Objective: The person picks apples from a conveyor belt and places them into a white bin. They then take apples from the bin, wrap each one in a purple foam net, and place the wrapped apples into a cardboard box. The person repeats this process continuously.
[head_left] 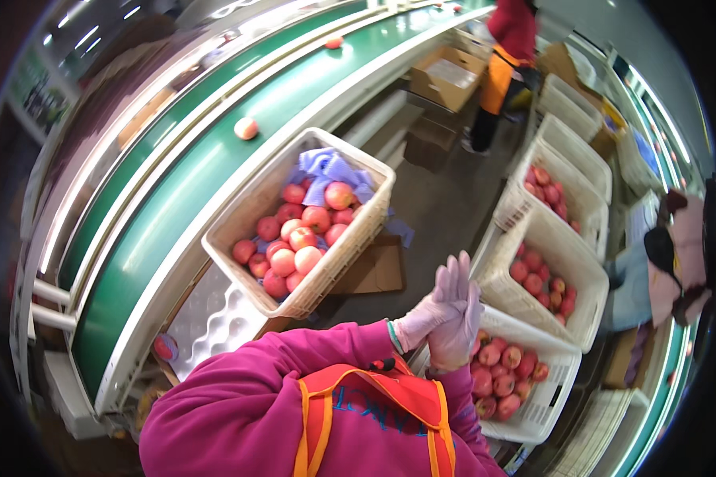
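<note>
Both my hands wear pale, whitish-pink gloves and meet in front of my chest, palm against palm. My left hand [426, 319] reaches across from the left, its fingers stretched out and pointing up. Against it lies my right hand [456, 340], also with straight fingers. Nothing shows between them, though the touching palms are hidden. Left of the hands, a white plastic crate [356, 226] stands beside the conveyor, filled with red apples [301, 237] and a crumpled blue-purple cloth [336, 171]. Just right of my hands is another white crate [561, 374] with red apples [505, 378].
A green conveyor belt [163, 203] curves along the left, carrying a few apples [246, 128]. More apple crates [585, 298] line the right side. Cardboard boxes [447, 78] and a person in an orange apron [497, 79] are farther off. Another person [676, 262] is at the right.
</note>
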{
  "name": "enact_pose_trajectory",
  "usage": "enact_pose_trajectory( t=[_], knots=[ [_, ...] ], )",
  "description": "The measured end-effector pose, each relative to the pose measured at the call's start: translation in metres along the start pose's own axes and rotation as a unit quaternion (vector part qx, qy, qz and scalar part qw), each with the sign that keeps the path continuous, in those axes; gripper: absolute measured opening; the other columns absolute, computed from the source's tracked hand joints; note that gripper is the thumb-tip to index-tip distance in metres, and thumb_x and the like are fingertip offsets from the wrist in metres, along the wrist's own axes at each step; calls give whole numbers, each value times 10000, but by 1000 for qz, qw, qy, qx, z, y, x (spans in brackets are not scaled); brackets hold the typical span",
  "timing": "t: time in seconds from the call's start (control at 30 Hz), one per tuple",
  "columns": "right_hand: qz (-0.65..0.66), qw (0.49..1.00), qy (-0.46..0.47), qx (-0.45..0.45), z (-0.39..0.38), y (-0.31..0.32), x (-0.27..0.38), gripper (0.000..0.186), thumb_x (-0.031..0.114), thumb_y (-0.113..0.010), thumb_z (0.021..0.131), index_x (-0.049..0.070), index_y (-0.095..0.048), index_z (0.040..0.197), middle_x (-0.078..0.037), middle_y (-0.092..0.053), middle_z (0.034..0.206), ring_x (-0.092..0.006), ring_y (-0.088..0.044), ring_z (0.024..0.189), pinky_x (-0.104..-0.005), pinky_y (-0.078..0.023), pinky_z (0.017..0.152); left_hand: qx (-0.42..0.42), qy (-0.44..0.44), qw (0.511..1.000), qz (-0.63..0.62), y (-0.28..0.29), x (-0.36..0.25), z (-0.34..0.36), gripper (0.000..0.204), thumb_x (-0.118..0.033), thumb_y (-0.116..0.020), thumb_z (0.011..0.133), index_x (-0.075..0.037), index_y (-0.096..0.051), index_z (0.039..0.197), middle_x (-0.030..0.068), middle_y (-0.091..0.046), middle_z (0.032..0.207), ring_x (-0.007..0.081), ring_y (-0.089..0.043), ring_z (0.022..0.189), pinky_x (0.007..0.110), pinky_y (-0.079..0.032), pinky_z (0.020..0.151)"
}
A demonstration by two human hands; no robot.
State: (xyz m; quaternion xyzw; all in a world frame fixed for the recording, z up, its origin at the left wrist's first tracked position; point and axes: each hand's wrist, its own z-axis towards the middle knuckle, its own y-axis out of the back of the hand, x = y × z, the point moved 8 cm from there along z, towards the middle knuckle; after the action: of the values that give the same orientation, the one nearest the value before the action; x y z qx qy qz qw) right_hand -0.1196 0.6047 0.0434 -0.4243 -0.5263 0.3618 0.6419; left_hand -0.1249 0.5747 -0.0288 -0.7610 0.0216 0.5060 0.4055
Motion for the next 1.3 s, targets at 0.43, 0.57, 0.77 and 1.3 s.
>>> enact_pose_trajectory(
  t=[0.43,0.57,0.77,1.3],
  knots=[
    [92,906,-340,233,59,-174,-254,601,523,-210,994,233,-115,1511,-56,-127,1569,-269,-176,1428,-436,-180,1159,-385,-349,785,338,150,-200,-199,510,-81,-654,801,-15,-439,1260,119,-499,1213,227,-517,1129,320,-453,901],
    [-32,897,-336,285,49,-184,-305,608,492,-192,1008,178,-79,1516,-52,-136,1568,-247,-164,1435,-408,-133,1158,-434,-379,590,566,150,-259,-246,517,-76,-766,656,-42,-545,1122,128,-514,1150,261,-535,992,338,-461,811],
    [-137,886,-358,261,52,-191,-360,616,513,-289,985,282,-73,1514,-23,-132,1571,-249,-212,1409,-453,-213,1120,-372,-457,542,599,188,-264,-243,215,-137,-753,665,-116,-601,816,-1,-522,717,229,-494,663,383,-367,610],
    [-4,832,-527,173,139,-132,-492,338,166,-390,1014,-21,-471,1284,-95,-569,1160,-219,-546,1103,-346,-418,998,-520,-350,565,536,292,-258,-210,351,-46,-681,752,-98,-587,1086,80,-514,704,291,-541,632,386,-428,531]
  ],
)
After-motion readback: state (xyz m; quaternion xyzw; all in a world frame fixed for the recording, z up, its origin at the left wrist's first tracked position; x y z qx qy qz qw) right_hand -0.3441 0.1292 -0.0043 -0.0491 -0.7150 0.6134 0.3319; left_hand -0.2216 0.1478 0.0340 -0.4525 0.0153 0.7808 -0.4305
